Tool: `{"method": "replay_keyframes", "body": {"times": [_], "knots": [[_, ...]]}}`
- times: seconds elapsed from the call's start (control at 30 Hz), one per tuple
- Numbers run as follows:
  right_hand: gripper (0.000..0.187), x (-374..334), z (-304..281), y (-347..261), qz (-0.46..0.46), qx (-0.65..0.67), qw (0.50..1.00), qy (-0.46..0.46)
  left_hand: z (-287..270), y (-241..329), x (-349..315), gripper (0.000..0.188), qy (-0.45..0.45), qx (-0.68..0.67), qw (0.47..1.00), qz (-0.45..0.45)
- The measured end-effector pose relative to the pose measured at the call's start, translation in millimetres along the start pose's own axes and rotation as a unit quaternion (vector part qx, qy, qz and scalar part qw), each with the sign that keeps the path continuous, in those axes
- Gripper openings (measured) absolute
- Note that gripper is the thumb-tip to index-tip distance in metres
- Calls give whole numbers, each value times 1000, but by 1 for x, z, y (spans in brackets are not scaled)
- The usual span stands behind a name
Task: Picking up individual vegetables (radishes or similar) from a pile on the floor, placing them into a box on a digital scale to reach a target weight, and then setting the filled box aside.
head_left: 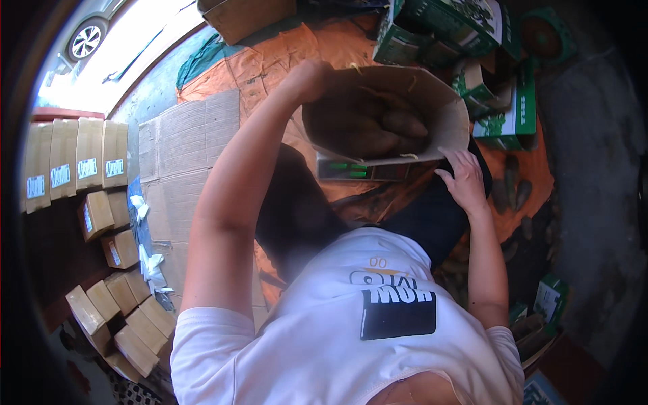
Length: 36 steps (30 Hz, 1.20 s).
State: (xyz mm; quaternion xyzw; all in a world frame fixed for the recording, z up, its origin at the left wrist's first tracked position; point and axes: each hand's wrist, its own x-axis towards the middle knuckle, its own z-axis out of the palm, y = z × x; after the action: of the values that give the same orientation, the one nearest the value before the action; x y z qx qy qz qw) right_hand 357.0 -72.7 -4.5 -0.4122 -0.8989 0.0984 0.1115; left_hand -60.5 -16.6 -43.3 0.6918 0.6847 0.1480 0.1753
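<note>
An open brown paper bag (445, 115) with pale inner walls and short twine handles stands tilted in front of me, several brown tubers like sweet potatoes (405, 123) lying inside. My left hand (309, 79) is closed around the bag's left rim, its fingertips partly hidden. At the near right corner, my right hand (464, 179) touches the rim with its fingers stretched out and the thumb apart. Under the bag's near edge shows a digital scale (378, 171) with a green lit display; the rest of it is covered.
Flat cardboard (189, 142) lies left on an orange sheet (263, 54). Farther left stand several brown cartons (88, 155). Green printed boxes (509, 111) are stacked at the far right. Loose tubers (511, 185) lie right of my leg. An open cardboard box (246, 17) stands at the back.
</note>
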Motion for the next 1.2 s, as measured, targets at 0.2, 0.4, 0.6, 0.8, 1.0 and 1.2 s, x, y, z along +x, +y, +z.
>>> {"method": "replay_keyframes", "body": {"times": [0.2, 0.4, 0.6, 0.8, 1.0, 1.2], "knots": [[17, 27, 20, 30, -111, -114, 983, -88, 10, -6, 13, 25, -113, 82, 990, 21], [10, 49, 24, 35, -145, -120, 971, -147, 18, -18, 14, 22, -81, 39, 996, -16], [10, 117, -2, 7, -163, -168, 965, -115, -16, -60, 12, 21, -17, 57, 994, -89], [14, 212, -3, -78, -303, -205, 926, -92, -73, -157, -46, 28, 57, 60, 986, -143], [5, 252, 43, -195, -484, -221, 839, -117, -71, -242, -243, 49, 163, 77, 962, -206], [10, 202, 129, -331, -545, -151, 792, -230, -103, -274, -440, 47, 111, 120, 924, -346]]}}
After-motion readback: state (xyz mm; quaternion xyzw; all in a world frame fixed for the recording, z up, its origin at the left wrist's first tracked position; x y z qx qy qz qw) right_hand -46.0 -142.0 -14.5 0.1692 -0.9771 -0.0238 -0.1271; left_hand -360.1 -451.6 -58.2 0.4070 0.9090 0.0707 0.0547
